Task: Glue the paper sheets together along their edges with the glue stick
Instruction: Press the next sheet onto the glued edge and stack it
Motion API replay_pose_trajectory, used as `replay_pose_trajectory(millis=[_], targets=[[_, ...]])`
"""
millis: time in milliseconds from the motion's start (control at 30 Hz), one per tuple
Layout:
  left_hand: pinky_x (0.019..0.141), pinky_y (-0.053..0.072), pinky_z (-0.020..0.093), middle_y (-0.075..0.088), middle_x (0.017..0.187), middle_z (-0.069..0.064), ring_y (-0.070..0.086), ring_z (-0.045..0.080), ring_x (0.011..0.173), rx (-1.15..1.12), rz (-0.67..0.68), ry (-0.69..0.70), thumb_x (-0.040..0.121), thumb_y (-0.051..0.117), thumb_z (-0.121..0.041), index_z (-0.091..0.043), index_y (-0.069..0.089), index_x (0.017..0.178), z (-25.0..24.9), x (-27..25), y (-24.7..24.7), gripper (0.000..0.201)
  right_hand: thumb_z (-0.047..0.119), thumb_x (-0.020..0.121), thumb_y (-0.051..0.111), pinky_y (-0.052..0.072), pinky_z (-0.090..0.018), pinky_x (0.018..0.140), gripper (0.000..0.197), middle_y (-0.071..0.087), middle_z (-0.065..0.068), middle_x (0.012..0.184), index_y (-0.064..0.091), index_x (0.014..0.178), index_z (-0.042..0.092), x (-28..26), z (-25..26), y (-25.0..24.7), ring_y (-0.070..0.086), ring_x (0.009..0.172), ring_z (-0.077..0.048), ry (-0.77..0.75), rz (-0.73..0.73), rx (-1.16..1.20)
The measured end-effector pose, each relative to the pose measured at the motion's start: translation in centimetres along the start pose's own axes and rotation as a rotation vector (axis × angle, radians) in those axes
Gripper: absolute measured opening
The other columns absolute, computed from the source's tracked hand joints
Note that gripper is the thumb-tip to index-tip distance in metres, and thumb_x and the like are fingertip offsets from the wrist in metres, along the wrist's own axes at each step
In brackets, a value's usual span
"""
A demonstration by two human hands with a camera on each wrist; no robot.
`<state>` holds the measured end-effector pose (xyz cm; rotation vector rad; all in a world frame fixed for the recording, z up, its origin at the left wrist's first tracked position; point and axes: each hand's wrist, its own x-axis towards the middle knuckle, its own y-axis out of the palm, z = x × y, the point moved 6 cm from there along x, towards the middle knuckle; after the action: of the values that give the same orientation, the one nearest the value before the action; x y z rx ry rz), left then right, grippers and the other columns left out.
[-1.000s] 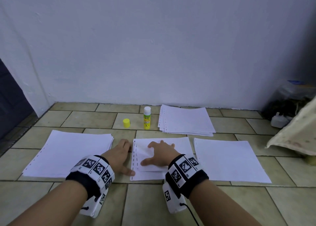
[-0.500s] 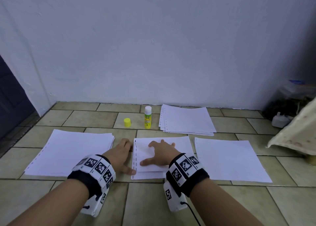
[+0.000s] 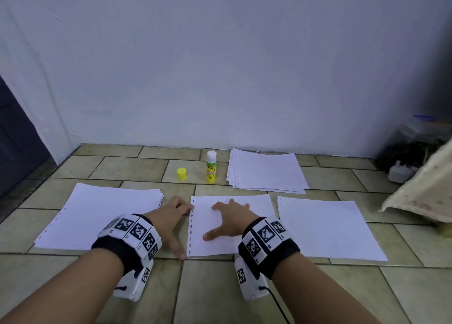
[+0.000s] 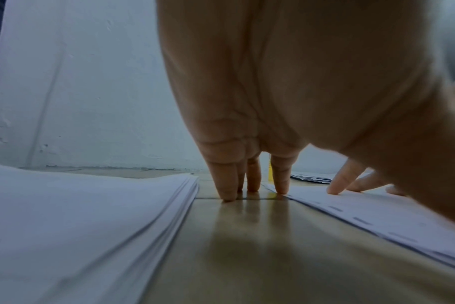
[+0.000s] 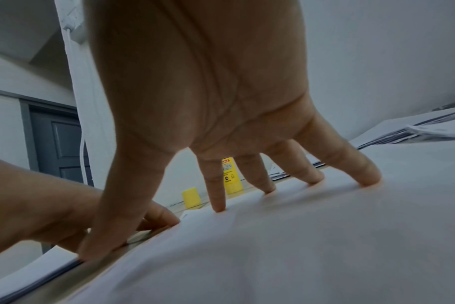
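White punched sheets (image 3: 215, 240) lie stacked on the tiled floor in front of me. My right hand (image 3: 230, 219) presses on them with spread straight fingers (image 5: 218, 197). My left hand (image 3: 175, 217) rests on the floor at the sheets' punched left edge, fingertips (image 4: 229, 185) down on the tile, thumb at the near corner. The yellow glue stick (image 3: 211, 167) stands uncapped behind the sheets, its yellow cap (image 3: 182, 174) on the floor to its left.
A thick paper stack (image 3: 102, 218) lies to the left, a single sheet (image 3: 327, 230) to the right, another stack (image 3: 266, 170) at the back by the white wall. A cloth-covered object (image 3: 425, 191) and a white plug (image 3: 398, 173) sit at the right.
The raised top sheet has been flattened onto the one beneath. My right hand's fingers have spread over it; the left hand has barely moved.
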<state>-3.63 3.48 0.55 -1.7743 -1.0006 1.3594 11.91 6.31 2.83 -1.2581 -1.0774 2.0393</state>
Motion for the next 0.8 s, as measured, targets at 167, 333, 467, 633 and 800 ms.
replay_pose_trajectory(millis=[167, 333, 467, 633, 800], targets=[[0.106, 0.039, 0.032, 0.024, 0.133, -0.008, 0.036, 0.014, 0.128, -0.044, -0.010, 0.005, 0.055, 0.088, -0.049, -0.024, 0.012, 0.149, -0.1, -0.1, -0.3, 0.123, 0.050, 0.067, 0.080, 0.010, -0.054, 0.115, 0.101, 0.037, -0.013, 0.139, 0.024, 0.146, 0.023, 0.3, 0.2, 0.4, 0.041, 0.129, -0.031, 0.009, 0.002, -0.052], [0.108, 0.035, 0.030, 0.024, 0.132, -0.007, 0.035, 0.014, 0.129, -0.088, -0.007, 0.022, 0.057, 0.087, -0.051, -0.023, 0.011, 0.149, -0.3, -0.2, -0.3, 0.122, 0.042, 0.075, 0.076, 0.018, -0.052, 0.114, 0.088, 0.038, -0.015, 0.140, 0.026, 0.145, 0.024, 0.8, 0.0, 0.2, 0.046, 0.125, -0.032, 0.036, -0.002, -0.055], [0.110, 0.035, 0.032, 0.022, 0.137, -0.006, 0.034, 0.013, 0.130, -0.103, -0.002, 0.008, 0.063, 0.081, -0.056, -0.022, 0.013, 0.149, -0.3, -0.2, -0.4, 0.115, 0.040, 0.077, 0.075, 0.019, -0.051, 0.114, 0.085, 0.037, -0.015, 0.140, 0.026, 0.145, 0.024, 0.9, 0.0, 0.2, 0.046, 0.124, -0.033, 0.046, -0.010, -0.058], [0.106, 0.039, 0.031, 0.021, 0.142, -0.003, 0.040, 0.016, 0.128, -0.054, -0.049, -0.024, 0.074, 0.076, -0.050, -0.019, 0.014, 0.151, -0.5, 0.1, -0.4, 0.104, 0.039, 0.080, 0.073, 0.025, -0.053, 0.111, 0.083, 0.033, -0.014, 0.141, 0.024, 0.146, 0.026, 0.9, 0.0, 0.5, 0.039, 0.128, -0.040, 0.071, 0.001, -0.077], [0.110, 0.035, 0.032, 0.002, 0.155, -0.004, 0.031, 0.016, 0.137, -0.018, -0.043, -0.037, 0.073, 0.077, -0.048, -0.017, 0.015, 0.151, -0.7, 0.4, -0.5, 0.104, 0.039, 0.082, 0.070, 0.038, -0.057, 0.101, 0.081, 0.014, -0.015, 0.151, 0.022, 0.146, 0.028, 0.9, 0.2, 0.8, 0.009, 0.140, -0.042, 0.124, -0.031, -0.158]])
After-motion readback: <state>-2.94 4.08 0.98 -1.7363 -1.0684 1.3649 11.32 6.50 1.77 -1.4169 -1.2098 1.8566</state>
